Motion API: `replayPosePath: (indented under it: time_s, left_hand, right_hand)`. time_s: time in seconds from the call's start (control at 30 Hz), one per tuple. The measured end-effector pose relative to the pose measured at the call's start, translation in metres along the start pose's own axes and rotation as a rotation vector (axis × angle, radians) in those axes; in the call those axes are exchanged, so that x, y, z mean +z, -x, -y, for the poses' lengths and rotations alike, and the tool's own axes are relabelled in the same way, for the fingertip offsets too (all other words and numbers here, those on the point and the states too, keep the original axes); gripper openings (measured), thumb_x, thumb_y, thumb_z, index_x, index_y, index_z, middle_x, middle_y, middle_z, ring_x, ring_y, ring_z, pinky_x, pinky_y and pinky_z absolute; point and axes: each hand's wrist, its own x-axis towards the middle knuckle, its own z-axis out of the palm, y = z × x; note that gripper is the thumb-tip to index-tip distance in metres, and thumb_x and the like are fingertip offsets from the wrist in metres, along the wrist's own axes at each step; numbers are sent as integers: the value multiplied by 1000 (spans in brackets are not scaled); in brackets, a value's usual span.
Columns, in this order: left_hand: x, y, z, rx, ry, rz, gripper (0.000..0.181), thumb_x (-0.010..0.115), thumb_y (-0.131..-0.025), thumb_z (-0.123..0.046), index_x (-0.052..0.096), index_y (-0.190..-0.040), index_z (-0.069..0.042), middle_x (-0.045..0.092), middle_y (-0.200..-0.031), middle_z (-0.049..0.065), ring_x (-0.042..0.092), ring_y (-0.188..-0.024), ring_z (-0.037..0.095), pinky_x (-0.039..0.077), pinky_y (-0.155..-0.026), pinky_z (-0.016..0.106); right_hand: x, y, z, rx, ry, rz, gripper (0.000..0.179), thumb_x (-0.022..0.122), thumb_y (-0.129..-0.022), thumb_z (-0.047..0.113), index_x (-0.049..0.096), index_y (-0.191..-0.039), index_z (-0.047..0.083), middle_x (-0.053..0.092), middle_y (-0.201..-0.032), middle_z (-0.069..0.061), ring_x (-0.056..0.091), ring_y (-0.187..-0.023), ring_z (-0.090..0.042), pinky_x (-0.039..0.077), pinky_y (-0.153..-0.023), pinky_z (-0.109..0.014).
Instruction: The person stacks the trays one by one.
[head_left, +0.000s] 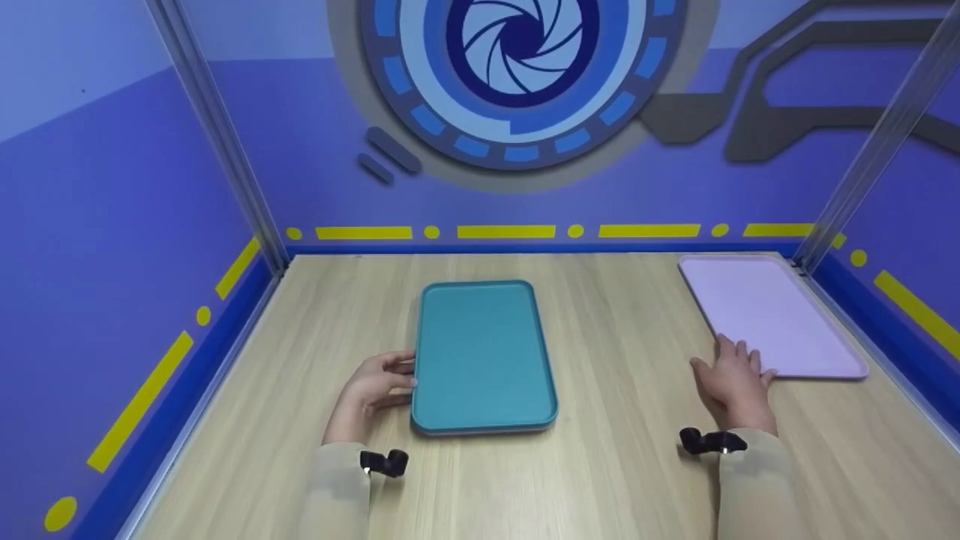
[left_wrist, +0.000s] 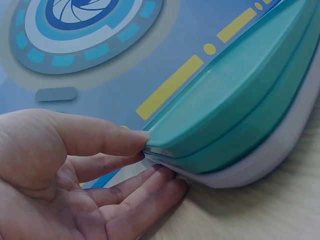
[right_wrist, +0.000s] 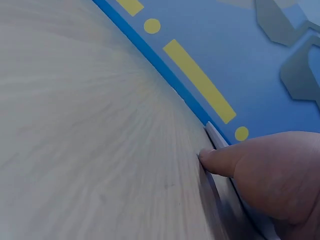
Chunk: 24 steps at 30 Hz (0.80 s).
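Observation:
A stack of rectangular trays lies left of the table's middle, with a teal tray (head_left: 484, 352) on top. In the left wrist view a second teal rim and a pale tray (left_wrist: 240, 181) show beneath it. My left hand (head_left: 375, 386) pinches the stack's left edge, thumb at the teal rim and fingers lower down by the pale one. Far to the right lies a lilac tray (head_left: 772, 315). My right hand (head_left: 735, 382) rests at its near left corner, fingers spread over the edge; in the right wrist view the thumb (right_wrist: 217, 161) points along that side.
The wood-grain table (head_left: 615, 450) is enclosed by blue printed panels (head_left: 525, 202) at the back and both sides. Metal posts (head_left: 225, 142) stand at the back corners. The lilac tray lies close to the right panel. Both wrists carry small black cameras (head_left: 384, 463).

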Motion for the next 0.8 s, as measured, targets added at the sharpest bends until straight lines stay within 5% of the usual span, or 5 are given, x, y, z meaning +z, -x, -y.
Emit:
replayPosePath:
  time_s: [0.3,0.8]
  left_hand:
    - [1,1,1,-8,-4,2,60,67,-87,12,54,-145,2,60,-141,27,65,-121,33,59,-99,51]
    - [0,-1,-2,-32,-3,-9,61,66,-88,13,53,-146,1,60,-142,25,64,-124,33,60,-98,47]
  right_hand:
    - [2,7,7,-22,108,41,86,45,-106,44,7,-158,-12,-2,-157,-48,-4,-144,-69,-1,-114,-84]
    - [22,35,58,-70,202,86,99,50,-102,56,10,-156,-17,7,-157,-48,7,-142,-72,13,-115,-82]
